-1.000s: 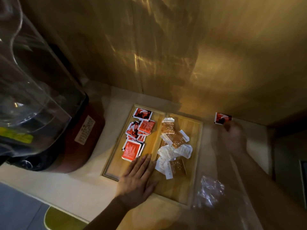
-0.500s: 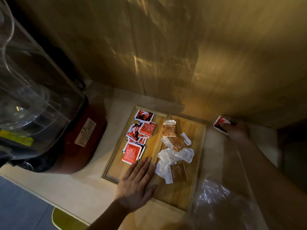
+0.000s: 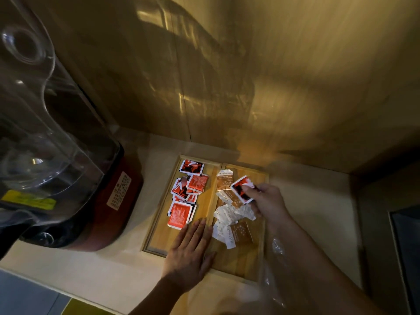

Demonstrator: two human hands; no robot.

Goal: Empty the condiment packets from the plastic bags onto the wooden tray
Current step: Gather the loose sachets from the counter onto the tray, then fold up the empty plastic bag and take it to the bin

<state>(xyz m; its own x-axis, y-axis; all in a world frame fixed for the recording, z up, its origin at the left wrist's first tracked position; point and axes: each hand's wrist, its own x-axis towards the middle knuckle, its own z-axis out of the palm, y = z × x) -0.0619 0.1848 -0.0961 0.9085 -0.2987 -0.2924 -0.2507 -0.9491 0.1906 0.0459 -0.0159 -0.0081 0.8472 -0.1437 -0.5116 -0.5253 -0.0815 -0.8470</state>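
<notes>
A wooden tray [image 3: 159, 235] with two compartments lies on the counter. Several red packets [image 3: 188, 189] fill its left compartment; brown and white packets [image 3: 229, 221] lie in the right one. My right hand [image 3: 268, 203] hovers over the right compartment, pinching a red and black packet [image 3: 242, 188]. My left hand [image 3: 191, 253] lies flat, fingers spread, on the tray's near edge and middle divider. A clear plastic bag [image 3: 275, 264] lies crumpled at the tray's right side, under my right forearm.
A large appliance with a clear jar [image 3: 41, 142] and dark red base [image 3: 118, 201] stands left of the tray. A wooden wall [image 3: 250, 87] rises right behind the counter. A dark object [image 3: 406, 246] sits at the far right edge.
My right hand has carried the red and black packet from the counter right of the tray leftward, over the right compartment. My left hand has stayed flat on the tray.
</notes>
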